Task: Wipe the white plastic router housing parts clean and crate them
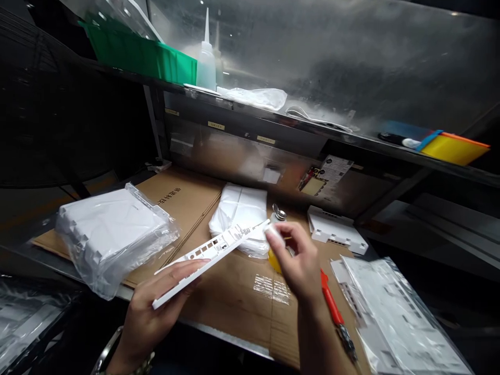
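My left hand (162,297) is closed round the near end of a long white plastic panel (219,247) with rows of cut-outs. The panel slants up to the right, above the cardboard. At its far end, my right hand (299,255) pinches a small white wad (275,235), blurred, which may be a folded wipe. Whether the wad touches the panel I cannot tell. Partly hidden behind the right hand stands a bottle with a metal top (278,212) and a yellow lower part (274,261). A stack of white sheets or bags (244,205) lies behind the panel.
Cardboard (234,304) covers the bench. Bagged white housings (113,224) lie left, bagged panels (406,312) right. A red-handled tool (332,299) lies near my right forearm. A white housing (336,229) sits behind. The shelf above holds a green bin (140,57) and a squeeze bottle (206,65).
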Demonstrator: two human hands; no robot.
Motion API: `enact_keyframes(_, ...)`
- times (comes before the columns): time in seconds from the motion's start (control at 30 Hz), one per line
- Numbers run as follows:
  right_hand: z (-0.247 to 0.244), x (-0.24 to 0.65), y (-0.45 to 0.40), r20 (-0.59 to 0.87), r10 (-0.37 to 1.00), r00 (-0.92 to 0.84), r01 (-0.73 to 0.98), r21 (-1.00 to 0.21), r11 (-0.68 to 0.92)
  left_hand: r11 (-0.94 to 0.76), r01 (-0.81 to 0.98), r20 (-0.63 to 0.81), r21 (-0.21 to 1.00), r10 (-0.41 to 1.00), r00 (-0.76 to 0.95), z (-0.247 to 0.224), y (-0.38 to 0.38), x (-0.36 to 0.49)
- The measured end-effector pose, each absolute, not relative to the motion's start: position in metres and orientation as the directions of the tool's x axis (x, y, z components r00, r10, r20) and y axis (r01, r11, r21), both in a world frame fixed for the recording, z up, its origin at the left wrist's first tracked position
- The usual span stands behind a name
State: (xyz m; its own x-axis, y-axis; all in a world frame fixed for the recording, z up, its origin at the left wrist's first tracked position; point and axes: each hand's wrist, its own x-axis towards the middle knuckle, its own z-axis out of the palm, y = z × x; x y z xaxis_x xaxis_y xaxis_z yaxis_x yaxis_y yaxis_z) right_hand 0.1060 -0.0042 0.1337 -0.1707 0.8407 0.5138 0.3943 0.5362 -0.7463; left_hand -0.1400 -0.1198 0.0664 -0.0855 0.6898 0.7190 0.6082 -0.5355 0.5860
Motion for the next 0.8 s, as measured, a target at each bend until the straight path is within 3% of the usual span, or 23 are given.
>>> enact_keyframes(0.17, 0.132, 0.073, -0.066, 0.643, 0.735, -0.214, 0.237, -0.696, 0.678, -0.564, 0.634, 0.717, 0.530, 0.697, 0.021, 0.065, -0.119, -0.133)
enact_keyframes(0.43, 0.121, 0.072, -0.065, 0.682, 0.717, -0.145, 0.305, -0.658, 0.688, -0.608, 0.680, 0.761, 0.411, 0.639, 0.111, 0.065, -0.120, -0.125)
enact_keyframes(0.6, 0.120, 0.071, -0.072, 0.673, 0.711, -0.207, 0.221, -0.675, 0.704, -0.618, 0.674, 0.753, 0.403, 0.643, 0.139, 0.062, -0.120, -0.127)
enact_keyframes(0.8, 0.116, 0.097, -0.034, 0.666, 0.745, 0.032, 0.360, -0.703, 0.613, -0.638, 0.623, 0.761, 0.452, 0.641, 0.104, 0.062, -0.124, -0.125)
